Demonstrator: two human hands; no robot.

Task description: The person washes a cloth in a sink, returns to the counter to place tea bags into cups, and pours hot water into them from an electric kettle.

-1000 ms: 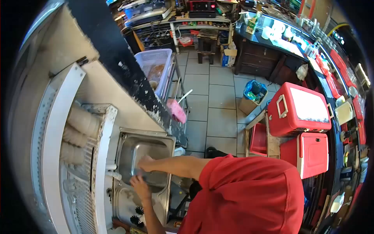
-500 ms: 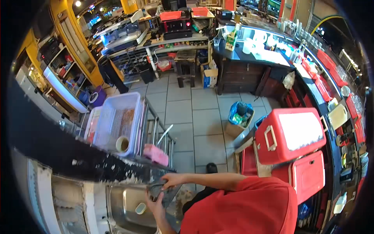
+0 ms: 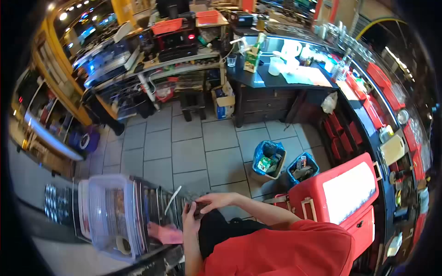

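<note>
My right hand (image 3: 215, 201) and my left hand (image 3: 190, 221) are close together in front of me, both closed on a bunched dark grey cloth (image 3: 199, 209). Only a small dark part of it shows between the fingers. Just left of my left hand, a pink cloth or sponge-like piece (image 3: 168, 233) lies at the edge of a metal rack (image 3: 154, 207). A white strip-like handle (image 3: 173, 199) sticks up from the rack. Beside it stands a clear plastic crate (image 3: 95, 202) with a cup (image 3: 123, 244) inside.
Two bins with blue liners, one (image 3: 268, 161) and another (image 3: 303, 169), stand on the tiled floor (image 3: 186, 152). A red cooler box (image 3: 317, 198) is at my right elbow. Dark counters (image 3: 276, 80) line the back and right. A dark stool (image 3: 192, 99) stands by the back shelves.
My view and body have turned away from the sink, which has left the frame. Both hands moved with the cloth to beside the rack. The second bin now shows fully.
</note>
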